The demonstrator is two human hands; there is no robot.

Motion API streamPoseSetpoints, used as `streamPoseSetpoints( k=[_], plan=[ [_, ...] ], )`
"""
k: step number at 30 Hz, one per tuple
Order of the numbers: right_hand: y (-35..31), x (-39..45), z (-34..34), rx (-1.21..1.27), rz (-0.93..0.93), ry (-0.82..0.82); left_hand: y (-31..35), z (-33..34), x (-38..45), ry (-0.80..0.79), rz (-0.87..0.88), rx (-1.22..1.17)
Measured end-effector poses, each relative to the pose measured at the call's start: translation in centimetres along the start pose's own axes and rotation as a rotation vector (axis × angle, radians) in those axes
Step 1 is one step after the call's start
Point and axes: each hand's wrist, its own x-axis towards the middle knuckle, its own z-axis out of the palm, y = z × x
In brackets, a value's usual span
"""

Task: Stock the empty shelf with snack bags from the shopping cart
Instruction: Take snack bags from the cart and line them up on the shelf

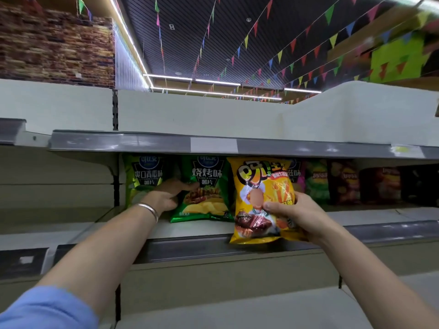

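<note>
Seven snack bags (two hands)

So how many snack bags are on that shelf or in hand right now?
7 visible: light green bag far left, dark green bag touched by the left hand, yellow bag held in the right hand, a pink one behind it, then three rightward. The dark far right may hide more.
</note>
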Motion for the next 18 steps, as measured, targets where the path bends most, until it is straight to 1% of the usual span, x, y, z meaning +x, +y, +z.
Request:
streamPoseSetpoints(
  k=[2, 5, 12, 16, 18],
  plan=[
    [0.1, 0.5, 0.1, -0.010, -0.004, -0.008, -0.1, 0.1, 0.2, -0.022, 0.010, -0.029],
    [0.3, 1.0, 0.0, -0.004, 0.001, -0.010, -1.0, 0.3, 0.8, 0.003, 0.048, 0.005],
    [1.1, 1.4, -0.1, -0.015, 0.029, -0.013, -2.1, 1.0, 0.7, -0.005, 0.123, 0.035],
    [1.1, 1.5, 0.1, 0.021, 0.040, -0.006, -2.0, 1.0, 0.4, 0.058, 0.162, 0.036],
    [1.1, 1.4, 0.1, 0.031, 0.037, -0.006, -2.4, 0.2, 1.3, 0.142, 0.167, 0.091]
  ],
)
